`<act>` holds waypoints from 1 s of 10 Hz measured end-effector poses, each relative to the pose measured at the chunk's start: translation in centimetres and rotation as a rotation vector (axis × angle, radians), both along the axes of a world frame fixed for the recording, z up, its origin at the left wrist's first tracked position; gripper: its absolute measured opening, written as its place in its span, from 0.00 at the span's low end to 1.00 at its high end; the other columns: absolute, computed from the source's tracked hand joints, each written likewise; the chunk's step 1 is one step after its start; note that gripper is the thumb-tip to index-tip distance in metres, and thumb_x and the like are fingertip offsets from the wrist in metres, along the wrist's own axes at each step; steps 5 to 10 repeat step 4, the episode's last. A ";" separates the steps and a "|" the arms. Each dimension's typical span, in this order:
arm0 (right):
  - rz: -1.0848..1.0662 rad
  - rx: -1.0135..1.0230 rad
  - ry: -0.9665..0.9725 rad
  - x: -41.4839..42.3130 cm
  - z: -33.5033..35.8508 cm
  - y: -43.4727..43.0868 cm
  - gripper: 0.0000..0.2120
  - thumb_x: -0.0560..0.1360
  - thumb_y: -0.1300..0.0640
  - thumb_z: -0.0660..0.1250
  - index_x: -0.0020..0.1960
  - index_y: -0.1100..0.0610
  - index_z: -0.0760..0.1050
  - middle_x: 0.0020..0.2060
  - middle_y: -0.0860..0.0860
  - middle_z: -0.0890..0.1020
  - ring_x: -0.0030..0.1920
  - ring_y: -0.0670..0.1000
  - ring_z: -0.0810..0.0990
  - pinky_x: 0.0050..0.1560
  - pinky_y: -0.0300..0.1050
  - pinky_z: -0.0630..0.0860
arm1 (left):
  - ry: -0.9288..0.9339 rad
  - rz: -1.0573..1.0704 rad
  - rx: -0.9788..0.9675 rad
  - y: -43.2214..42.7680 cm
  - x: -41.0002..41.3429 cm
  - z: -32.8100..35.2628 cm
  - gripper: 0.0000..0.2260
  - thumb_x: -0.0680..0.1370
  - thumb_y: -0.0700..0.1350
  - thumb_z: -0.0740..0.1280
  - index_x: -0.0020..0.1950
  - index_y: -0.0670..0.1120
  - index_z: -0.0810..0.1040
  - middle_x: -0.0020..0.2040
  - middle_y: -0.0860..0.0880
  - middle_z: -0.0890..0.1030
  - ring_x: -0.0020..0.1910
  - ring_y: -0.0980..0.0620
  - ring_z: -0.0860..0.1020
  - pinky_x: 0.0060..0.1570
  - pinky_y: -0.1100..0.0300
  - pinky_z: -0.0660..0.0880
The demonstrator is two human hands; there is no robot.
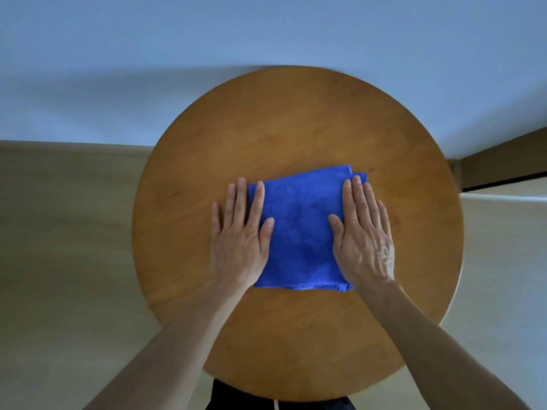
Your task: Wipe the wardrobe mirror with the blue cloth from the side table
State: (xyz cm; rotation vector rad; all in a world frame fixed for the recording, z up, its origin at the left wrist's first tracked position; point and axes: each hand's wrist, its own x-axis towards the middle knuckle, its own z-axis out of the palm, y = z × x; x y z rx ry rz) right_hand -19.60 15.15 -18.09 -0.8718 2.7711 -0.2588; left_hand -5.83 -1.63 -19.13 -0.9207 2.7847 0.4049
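Resting flat, both hands, left (236, 244) & right (362, 244), on folded blue cloth (302, 229); no labels.

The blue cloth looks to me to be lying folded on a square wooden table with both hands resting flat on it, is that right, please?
Not quite: the table is round, not square, as the head view shows. The rest holds: the blue cloth lies folded there, with the left hand and right hand flat on it.
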 end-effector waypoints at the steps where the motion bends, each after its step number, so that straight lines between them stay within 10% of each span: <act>1: -0.051 -0.021 -0.031 0.6 1.3 0.6 0.27 0.84 0.49 0.53 0.80 0.58 0.56 0.80 0.52 0.59 0.80 0.54 0.57 0.77 0.54 0.59 | 0.015 0.041 0.039 0.7 0.3 1.2 0.28 0.86 0.57 0.46 0.84 0.52 0.42 0.84 0.46 0.44 0.83 0.46 0.43 0.80 0.43 0.50; 4: -0.219 -0.146 -0.404 1.7 11.8 1.4 0.19 0.81 0.56 0.62 0.72 0.52 0.71 0.70 0.47 0.72 0.69 0.51 0.69 0.63 0.48 0.71 | 0.250 0.210 0.471 4.1 1.3 11.7 0.23 0.85 0.50 0.59 0.81 0.51 0.62 0.82 0.50 0.59 0.79 0.54 0.58 0.72 0.65 0.59; 10: -0.219 -0.146 -0.404 1.7 11.8 1.4 0.19 0.81 0.56 0.62 0.72 0.52 0.71 0.70 0.47 0.72 0.69 0.51 0.69 0.63 0.48 0.71 | 0.250 0.210 0.471 4.1 1.3 11.7 0.23 0.85 0.50 0.59 0.81 0.51 0.62 0.82 0.50 0.59 0.79 0.54 0.58 0.72 0.65 0.59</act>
